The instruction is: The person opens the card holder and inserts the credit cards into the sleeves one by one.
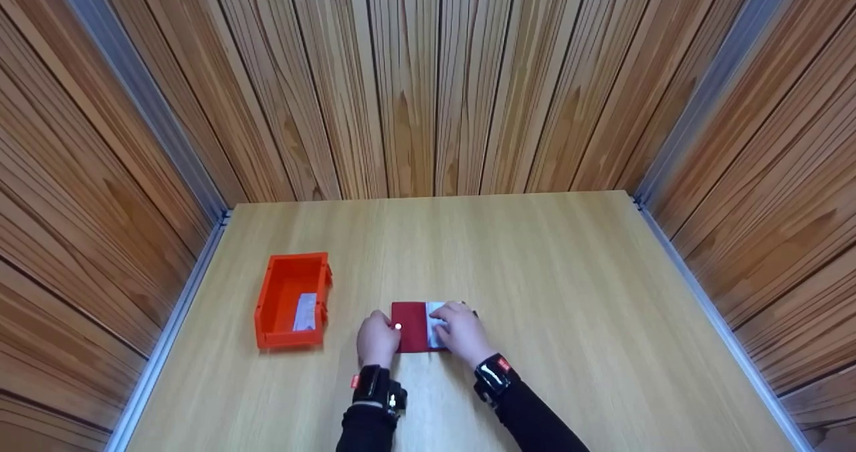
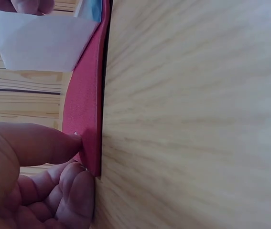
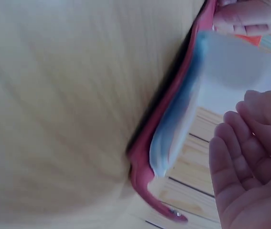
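I log the red rectangular booklet (image 1: 409,330) open on the pale wooden counter (image 1: 568,291). Left hand (image 1: 378,340) pinches its cover edge; right hand (image 1: 465,335) pinches a raised white paper leaf (image 2: 42,40). Red label (image 1: 503,364) on black right wristband (image 1: 493,376): too small to read.

No readable lettering, red wristband tags (image 1: 504,363) (too small)
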`<state>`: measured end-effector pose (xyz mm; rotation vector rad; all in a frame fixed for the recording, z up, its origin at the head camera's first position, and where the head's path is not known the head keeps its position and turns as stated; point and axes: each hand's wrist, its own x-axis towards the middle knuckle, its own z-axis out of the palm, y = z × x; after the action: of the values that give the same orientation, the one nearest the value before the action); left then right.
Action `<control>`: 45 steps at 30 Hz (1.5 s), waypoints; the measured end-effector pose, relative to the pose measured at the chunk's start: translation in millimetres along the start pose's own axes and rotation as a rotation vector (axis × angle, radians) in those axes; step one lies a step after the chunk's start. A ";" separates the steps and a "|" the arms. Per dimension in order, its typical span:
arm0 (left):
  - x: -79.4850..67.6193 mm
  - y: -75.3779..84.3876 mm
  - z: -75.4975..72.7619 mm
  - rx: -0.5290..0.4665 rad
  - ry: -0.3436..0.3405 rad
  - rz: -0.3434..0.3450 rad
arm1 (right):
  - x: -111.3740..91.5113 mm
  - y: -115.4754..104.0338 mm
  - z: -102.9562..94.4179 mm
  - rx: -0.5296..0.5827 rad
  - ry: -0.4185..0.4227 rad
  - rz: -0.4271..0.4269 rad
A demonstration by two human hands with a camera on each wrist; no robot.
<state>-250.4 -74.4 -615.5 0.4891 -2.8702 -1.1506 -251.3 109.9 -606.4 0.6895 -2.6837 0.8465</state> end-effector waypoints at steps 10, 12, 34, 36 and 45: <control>0.0 0.8 0.2 -0.006 0.003 0.004 | 3.0 -6.8 8.7 -0.015 -0.043 0.009; -0.4 1.0 0.0 -0.010 0.011 0.012 | 3.6 -7.0 10.2 -0.015 -0.063 0.021; -1.9 -4.2 -1.2 -0.038 0.052 0.059 | 6.1 -8.2 25.9 -0.197 -0.101 -0.092; -2.5 -5.1 -1.2 -0.044 0.058 0.067 | 6.5 -8.6 27.3 -0.219 -0.094 -0.106; -1.8 -7.5 -4.5 -0.075 0.073 0.075 | 7.6 -12.6 27.3 -0.269 -0.100 -0.129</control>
<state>-246.0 -82.0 -617.1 0.4077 -2.7474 -1.1969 -253.9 82.0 -619.6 0.8466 -2.7324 0.4185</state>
